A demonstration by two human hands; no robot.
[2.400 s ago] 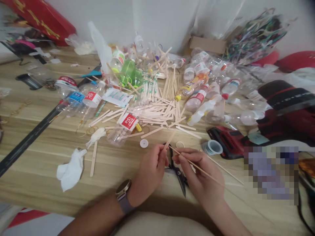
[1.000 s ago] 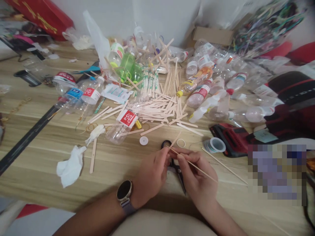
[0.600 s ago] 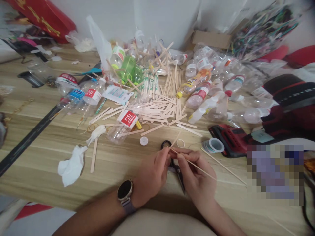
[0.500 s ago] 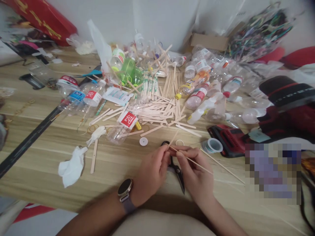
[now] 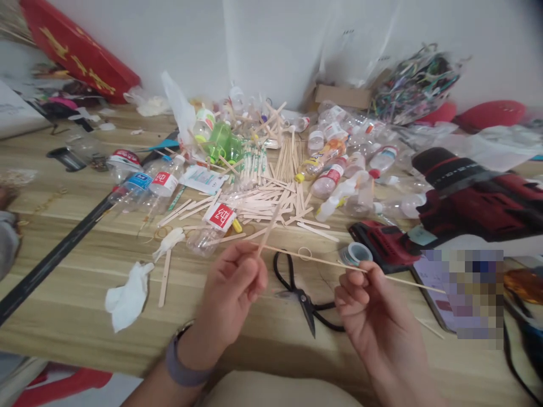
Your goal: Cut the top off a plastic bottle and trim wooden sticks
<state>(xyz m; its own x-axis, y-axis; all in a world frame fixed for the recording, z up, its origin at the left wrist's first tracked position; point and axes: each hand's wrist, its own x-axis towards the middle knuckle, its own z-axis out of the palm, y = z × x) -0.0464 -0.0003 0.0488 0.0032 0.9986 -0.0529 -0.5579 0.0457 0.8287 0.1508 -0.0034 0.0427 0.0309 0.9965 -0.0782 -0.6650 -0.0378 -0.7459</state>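
Observation:
My left hand [image 5: 231, 299] is closed, pinching a flat wooden craft stick [image 5: 274, 223] that points up and away to the right. The fingers of my right hand [image 5: 377, 316] are closed on a thin wooden skewer [image 5: 314, 258]. This skewer runs nearly level from the craft stick at my left fingertips to beyond my right hand. Whether it passes through the craft stick or only touches it, I cannot tell. Black-handled scissors [image 5: 304, 302] lie on the table between my hands. A small clear round container [image 5: 357, 254] stands just behind my right fingers.
Beyond my hands lie a pile of craft sticks [image 5: 267, 204] and a bundle of skewers [image 5: 289, 161]. Plastic bottles [image 5: 328, 178] crowd the back. A red-black power drill [image 5: 462, 212] rests at right, a black bar [image 5: 55, 257] at left. White crumpled tissue [image 5: 129, 297] lies front left.
My hands have moved apart, the left one leftward and the right one to the right along the skewer. More of the scissors now shows between them. The view has shifted slightly.

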